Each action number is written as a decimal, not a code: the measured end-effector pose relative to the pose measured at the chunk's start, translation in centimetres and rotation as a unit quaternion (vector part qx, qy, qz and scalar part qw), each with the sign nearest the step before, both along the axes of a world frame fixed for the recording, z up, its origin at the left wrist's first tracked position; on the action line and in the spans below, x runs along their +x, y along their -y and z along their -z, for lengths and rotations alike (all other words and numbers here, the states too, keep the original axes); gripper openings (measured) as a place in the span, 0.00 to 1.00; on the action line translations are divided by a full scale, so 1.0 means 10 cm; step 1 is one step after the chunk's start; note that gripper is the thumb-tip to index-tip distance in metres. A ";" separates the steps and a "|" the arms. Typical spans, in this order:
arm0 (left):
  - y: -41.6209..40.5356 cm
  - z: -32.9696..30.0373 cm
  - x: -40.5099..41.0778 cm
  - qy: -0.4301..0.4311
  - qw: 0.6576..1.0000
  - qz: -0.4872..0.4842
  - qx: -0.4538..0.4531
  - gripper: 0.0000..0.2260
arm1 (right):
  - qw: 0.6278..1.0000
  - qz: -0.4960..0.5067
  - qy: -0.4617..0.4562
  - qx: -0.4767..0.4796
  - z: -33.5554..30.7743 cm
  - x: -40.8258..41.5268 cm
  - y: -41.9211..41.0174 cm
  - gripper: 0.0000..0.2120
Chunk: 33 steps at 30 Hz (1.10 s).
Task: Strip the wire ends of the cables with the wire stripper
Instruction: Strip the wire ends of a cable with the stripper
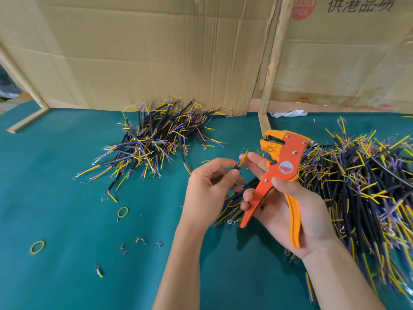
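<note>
over the green table (55, 175), near its middle, i see both hands raised a little above the surface. left hand (209, 186) has the fingers curled and pinches one black cable (237, 166) between thumb and forefinger; thin yellow and blue wire ends (244, 156) stand up out of the pinch, and the rest of the cable goes down behind the hand. right hand (297, 211) is wrapped around the orange wire stripper (282, 173), thumb on the front near the round red label, fingers around the lower handle, and its forefinger tip touches the wire ends. the stripper head points up and to the left, with its jaws apart, just beside the wire ends and a bit higher; nothing is between the jaws.

behind the left hand lies a cable pile (156, 139) in front of the cardboard wall (156, 52). a bigger cable heap (362, 180) is spread on the right side of the table, under and behind the right hand. two yellow rubber bands (37, 247) and some small cut pieces of insulation (140, 240) lie on the table at the left front.
</note>
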<state>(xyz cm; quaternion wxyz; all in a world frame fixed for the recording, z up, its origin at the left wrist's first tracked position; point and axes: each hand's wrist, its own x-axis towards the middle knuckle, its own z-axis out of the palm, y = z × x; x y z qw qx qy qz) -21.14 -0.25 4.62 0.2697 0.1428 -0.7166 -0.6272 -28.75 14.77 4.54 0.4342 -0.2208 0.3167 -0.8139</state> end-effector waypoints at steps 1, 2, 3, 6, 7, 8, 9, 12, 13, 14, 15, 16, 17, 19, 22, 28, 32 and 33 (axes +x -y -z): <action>0.00 0.00 0.00 0.003 1.000 0.003 -0.002 0.04 | 1.000 -0.002 -0.004 -0.001 0.00 0.00 0.00 0.35; 0.00 0.00 0.00 0.006 1.000 0.006 -0.004 0.04 | 1.000 -0.004 -0.010 -0.001 -0.01 0.00 -0.01 0.37; 0.00 0.00 -0.01 0.007 1.000 0.010 -0.006 0.04 | 1.000 -0.003 -0.014 0.000 -0.01 0.00 0.00 0.38; -0.01 -0.01 0.00 -0.003 1.000 0.023 -0.007 0.05 | 1.000 0.003 -0.013 0.012 -0.01 0.00 0.00 0.39; -0.01 -0.01 0.00 -0.006 1.000 0.026 -0.006 0.05 | 1.000 0.007 -0.008 0.018 -0.01 0.00 0.00 0.39; -0.01 -0.02 0.01 -0.009 1.000 0.029 -0.004 0.05 | 1.000 0.010 -0.003 0.024 -0.01 0.00 0.00 0.39; -0.01 -0.02 0.01 -0.012 0.999 0.030 0.002 0.05 | 0.999 0.013 0.000 0.029 -0.01 0.00 0.01 0.38; -0.01 -0.02 0.02 -0.025 0.999 0.025 0.020 0.07 | 0.999 0.021 -0.005 0.048 -0.02 0.02 0.02 0.31; -0.01 -0.02 0.02 -0.030 0.999 0.019 0.014 0.09 | 0.998 0.022 -0.009 0.054 -0.02 0.03 0.03 0.31; -0.01 -0.02 0.02 -0.032 0.999 0.010 0.000 0.12 | 0.998 0.022 -0.012 0.059 -0.02 0.04 0.03 0.31; 0.00 -0.02 0.01 -0.032 0.999 -0.002 -0.020 0.14 | 0.998 0.022 -0.014 0.061 -0.02 0.05 0.03 0.32; 0.00 -0.01 0.01 -0.028 0.999 -0.015 -0.041 0.15 | 0.998 0.022 -0.016 0.062 -0.03 0.05 0.03 0.32; 0.00 0.00 0.00 -0.023 0.998 -0.028 -0.060 0.16 | 0.998 0.021 -0.018 0.063 -0.03 0.05 0.03 0.33; 0.00 0.02 -0.02 -0.017 0.995 -0.049 -0.084 0.16 | 0.997 0.019 -0.022 0.066 -0.03 0.06 0.03 0.33; -0.01 0.03 -0.02 -0.024 0.993 -0.075 -0.089 0.15 | 0.998 0.014 -0.032 0.062 -0.03 0.07 0.04 0.31; 0.02 0.03 -0.02 -0.033 0.993 -0.097 -0.053 0.10 | 0.997 -0.004 -0.029 0.069 -0.03 0.06 0.02 0.29; 0.03 0.02 0.00 -0.045 0.994 -0.092 -0.023 0.09 | 0.995 0.004 0.021 0.097 -0.05 0.04 0.01 0.30; 0.04 0.01 0.00 -0.048 0.995 -0.090 -0.015 0.09 | 0.994 0.005 0.027 0.106 -0.05 0.04 0.01 0.30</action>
